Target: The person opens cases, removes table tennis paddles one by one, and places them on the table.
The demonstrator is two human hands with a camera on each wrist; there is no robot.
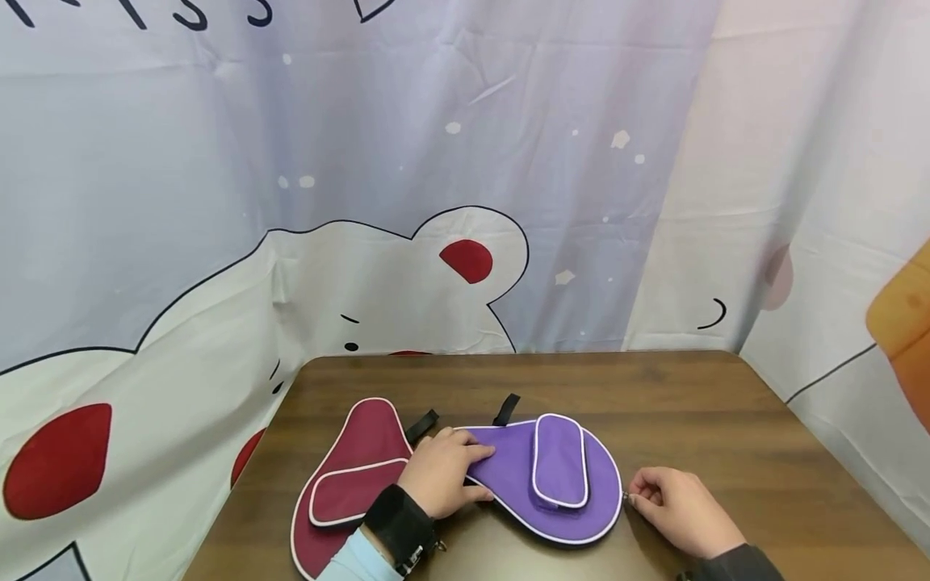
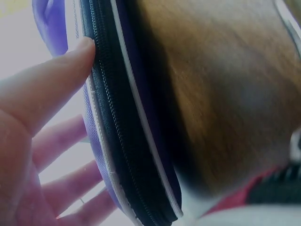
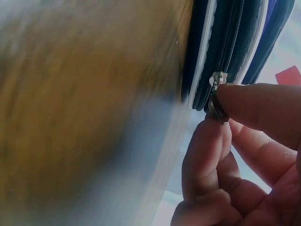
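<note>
**Two hands on a purple paddle case: zipper pull pinched at the rim**

Nearest the camera, the right hand [image 1: 679, 508] lies on the wooden counter [image 1: 726, 420], its thumb and forefinger closed on the small metal zipper pull [image 3: 216, 80] at the right edge of the purple case [image 1: 559, 484]. The right wrist view shows the pull nipped between the fingertips [image 3: 244, 101], with the other fingers curled beneath. The left hand [image 1: 443, 472] rests flat on the case's narrow handle end, fingers relaxed and spread; its thumb [image 2: 70, 61] touches the black zipper track [image 2: 108, 117] that runs round the rim.

The purple case lies flat near the counter's front edge, just beside and partly over a maroon case [image 1: 356, 476] of the same shape. Both are white-piped fabric with a raised front pocket [image 1: 558, 460]. The case looks light, soft and limp, likely to slide or buckle unless pinned down; the pull is the natural grasp point.

Dark lettering crosses the top of the bear-print backdrop [image 1: 407, 274], cropped beyond reading. No brand shows on either case.
</note>
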